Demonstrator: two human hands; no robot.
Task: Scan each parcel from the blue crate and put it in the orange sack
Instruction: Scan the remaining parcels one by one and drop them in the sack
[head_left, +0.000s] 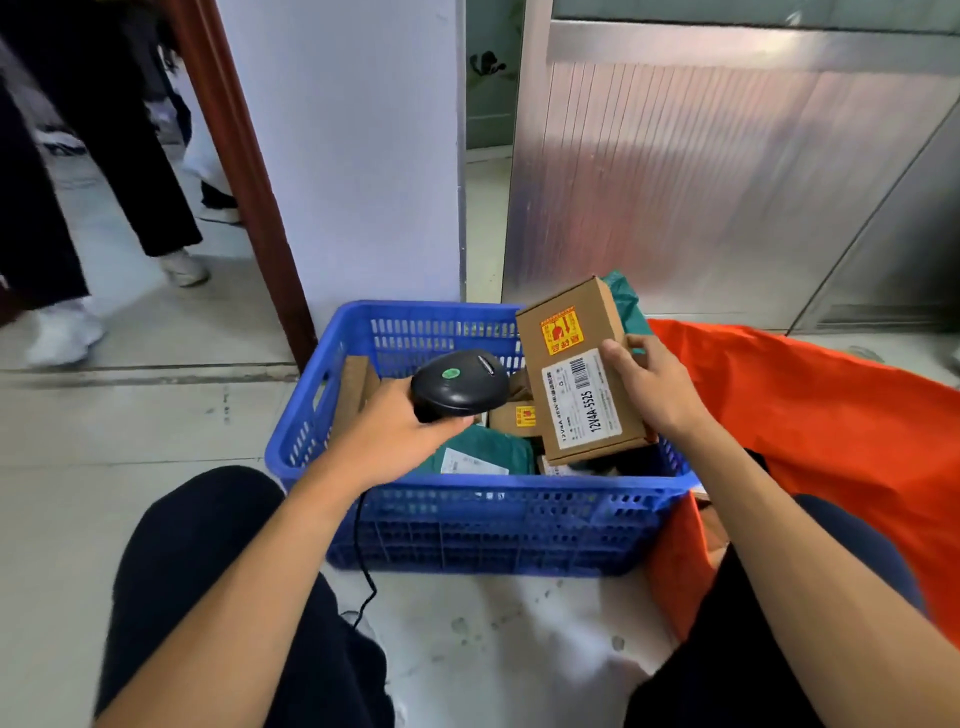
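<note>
- The person's right hand (654, 384) holds a brown cardboard parcel (571, 364) up over the right end of the blue crate (467, 525). Its fingers (615, 358) are clamped on the parcel, thumb across the label side and the rest wrapped behind.
- The left hand (395, 436) hangs over the crate's left half, fingers curled tight round a black handheld scanner (457, 382). The cable (363, 561) drops past the crate's front wall to the floor.
- The scanner's nose points toward the parcel's white barcode label, which faces up. So this looks like the scan step for this one, not finished. No way to tell whether it has read yet.
- Plenty is left, though. Inside the crate there's a green mailer (483, 447), a small cardboard box (514, 418) with a yellow sticker, and more stuff underneath that's too buried to count.
- The orange sack (831, 415) lies spread on the floor, right against the crate's right side. Its inside is mostly hidden, so how many parcels have gone in can't be told.
- Rough guess: somewhere mid-task. This parcel needs its scan, then a short hop to the right of the crate into the sack.
</note>
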